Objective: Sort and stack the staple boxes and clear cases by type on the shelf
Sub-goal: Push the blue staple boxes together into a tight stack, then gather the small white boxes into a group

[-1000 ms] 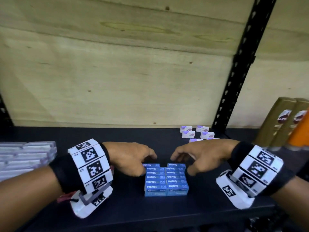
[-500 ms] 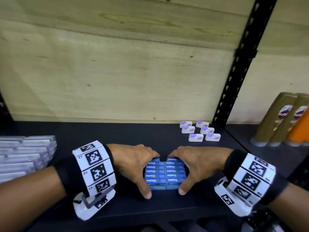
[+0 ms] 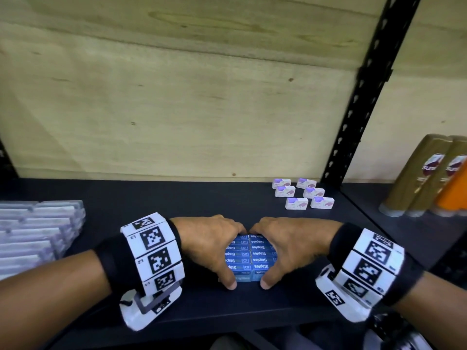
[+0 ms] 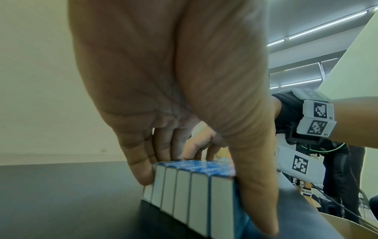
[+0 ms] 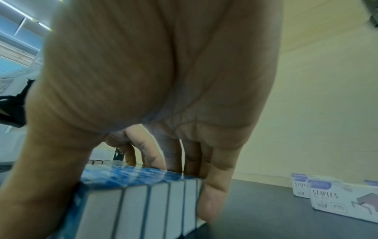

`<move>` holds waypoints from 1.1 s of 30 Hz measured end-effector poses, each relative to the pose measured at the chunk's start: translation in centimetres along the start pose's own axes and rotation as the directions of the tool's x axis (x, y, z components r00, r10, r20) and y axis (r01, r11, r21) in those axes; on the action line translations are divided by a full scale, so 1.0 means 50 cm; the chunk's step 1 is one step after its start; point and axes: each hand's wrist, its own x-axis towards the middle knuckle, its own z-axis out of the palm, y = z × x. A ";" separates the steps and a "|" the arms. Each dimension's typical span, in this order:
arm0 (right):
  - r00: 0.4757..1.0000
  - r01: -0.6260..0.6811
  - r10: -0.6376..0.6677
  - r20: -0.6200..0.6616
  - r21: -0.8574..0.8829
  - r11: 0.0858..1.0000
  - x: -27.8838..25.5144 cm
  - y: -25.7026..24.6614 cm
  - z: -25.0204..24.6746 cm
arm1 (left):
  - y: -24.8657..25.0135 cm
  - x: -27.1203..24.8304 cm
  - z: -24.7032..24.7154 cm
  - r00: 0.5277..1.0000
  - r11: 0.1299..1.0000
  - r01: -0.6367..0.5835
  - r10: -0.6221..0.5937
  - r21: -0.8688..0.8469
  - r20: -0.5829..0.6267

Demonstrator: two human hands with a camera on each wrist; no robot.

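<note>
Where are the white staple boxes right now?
In the head view, the white staple boxes sit at the shelf's back right, near the black upright.

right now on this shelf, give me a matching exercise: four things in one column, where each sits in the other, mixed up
Things:
1. blue staple boxes
2. white and purple staple boxes
3. clear cases
4. brown bottles

Places:
A. far left of the shelf, stacked
B. right of the black upright post
C. front centre, held between the left hand and right hand
D. back right of the shelf, in two short rows

Pairs: 1-C, 2-D, 3-A, 4-B
</note>
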 end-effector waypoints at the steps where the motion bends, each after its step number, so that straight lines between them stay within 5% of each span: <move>1: 1.000 0.000 0.000 -0.005 0.003 1.000 0.000 0.000 0.002 | 0.001 -0.001 0.001 1.000 1.000 0.003 -0.003 0.003 -0.003; 15: 1.000 0.029 -0.029 -0.008 0.027 0.999 0.008 0.007 0.001 | 0.001 -0.005 0.010 0.999 0.999 0.011 -0.013 -0.033 -0.033; 21: 0.998 0.064 -0.067 0.007 0.245 0.967 -0.016 0.053 -0.013 | -0.010 -0.004 -0.024 0.997 0.989 -0.059 0.051 -0.133 -0.063; 26: 0.982 -0.084 0.116 -0.151 0.201 0.976 -0.019 0.162 -0.055 | 0.000 0.045 -0.063 0.982 0.999 -0.029 0.023 -0.027 -0.186; 29: 0.904 -0.171 0.251 -0.345 0.247 0.954 -0.005 0.252 -0.065 | 0.017 0.100 -0.076 0.979 0.999 -0.043 0.043 0.009 -0.201; 33: 0.840 -0.374 0.428 -0.333 0.215 0.902 0.023 0.351 -0.062 | 0.043 0.196 -0.095 0.970 0.994 -0.052 0.074 0.101 -0.231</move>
